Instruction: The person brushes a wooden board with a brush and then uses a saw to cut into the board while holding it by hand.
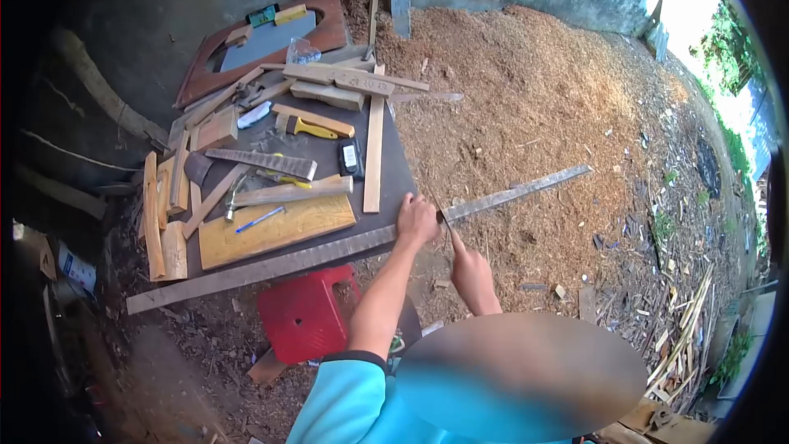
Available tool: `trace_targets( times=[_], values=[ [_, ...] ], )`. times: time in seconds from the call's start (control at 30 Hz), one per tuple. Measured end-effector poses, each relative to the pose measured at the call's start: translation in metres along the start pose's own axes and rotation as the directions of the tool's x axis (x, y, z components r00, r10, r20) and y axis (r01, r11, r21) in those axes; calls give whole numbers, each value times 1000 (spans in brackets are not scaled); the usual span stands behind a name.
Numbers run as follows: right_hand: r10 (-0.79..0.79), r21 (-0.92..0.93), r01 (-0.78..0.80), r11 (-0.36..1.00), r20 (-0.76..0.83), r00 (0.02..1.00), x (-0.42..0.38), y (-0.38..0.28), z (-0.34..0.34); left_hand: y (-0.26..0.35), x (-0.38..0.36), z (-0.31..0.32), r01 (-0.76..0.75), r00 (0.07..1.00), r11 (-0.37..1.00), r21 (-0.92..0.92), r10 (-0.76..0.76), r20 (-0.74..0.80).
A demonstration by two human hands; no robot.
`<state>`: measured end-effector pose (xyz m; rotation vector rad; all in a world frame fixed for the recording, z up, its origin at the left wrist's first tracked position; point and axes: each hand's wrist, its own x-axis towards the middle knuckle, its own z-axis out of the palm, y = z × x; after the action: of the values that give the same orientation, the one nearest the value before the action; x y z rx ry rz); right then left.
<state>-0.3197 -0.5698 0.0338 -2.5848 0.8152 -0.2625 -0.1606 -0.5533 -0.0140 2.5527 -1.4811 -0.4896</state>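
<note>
A long, narrow wooden strip (518, 190) lies along the front of the dark table and juts well past its right edge. My left hand (417, 220) is closed over this strip at the table's corner. Just to the right, my right hand (474, 275) is closed below the strip, its index finger stretched up along a thin dark blade (449, 227). Seen nearly edge-on, the blade looks like a handsaw and crosses the strip close to my left fingers. Its handle is hidden in my right hand.
On the table (380, 242) lie a yellow-handled brush (311, 127), a hammer (231, 205), a blue pen (260, 219), a black case (351, 158), a wide board (279, 234) and several wood offcuts. A red stool (300, 316) stands in front. Sawdust (526, 90) covers the ground.
</note>
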Motion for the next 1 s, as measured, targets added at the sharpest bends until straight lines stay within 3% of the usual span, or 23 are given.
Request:
trace_targets(
  times=[0.07, 0.1, 0.2, 0.4, 0.43, 0.53, 0.67, 0.8, 0.87, 0.93, 1.0],
  values=[
    [-9, 27, 12, 1000, -88, 996, 50, 10, 39, -4, 4, 2, -1, 1000, 1000, 4, 1, -1],
    [-86, 52, 98, 994, -193, 978, 39, 7, 34, -7, 5, 9, 0, 1000, 1000, 20, 0, -9],
    [130, -24, -128, 992, 185, 974, -41, -19, -45, -12, 11, -1, -4, 1000, 998, 55, 4, -6],
    [-49, 13, 50, 999, -45, 998, 37, 2, 19, -7, 7, 3, 6, 998, 999, -43, -8, -60],
    [4, 11, -5, 1000, 42, 999, 12, -8, -4, -8, 7, 3, -18, 999, 999, 45, 20, -39],
    [142, -133, -103, 986, 325, 935, -19, -29, -60, -9, 7, 6, -15, 999, 1000, 13, 16, -43],
    [23, -17, -22, 1000, 56, 998, 57, -7, 27, -11, 6, 18, -11, 999, 1000, 17, 11, -40],
    [128, -170, -76, 982, 318, 940, 12, -43, -75, -7, 6, -1, -9, 999, 1000, 28, 10, -32],
    [30, -96, -11, 995, 204, 979, 27, -37, -62, -8, 3, 7, -32, 996, 999, 19, 33, -85],
    [-38, -54, 44, 998, 109, 993, 66, 0, 16, -11, 8, 9, -66, 988, 998, 25, 69, -138],
    [20, -81, -5, 997, 191, 981, 67, -13, 0, -10, 10, 19, -62, 982, 998, 28, 66, -175]
  ],
)
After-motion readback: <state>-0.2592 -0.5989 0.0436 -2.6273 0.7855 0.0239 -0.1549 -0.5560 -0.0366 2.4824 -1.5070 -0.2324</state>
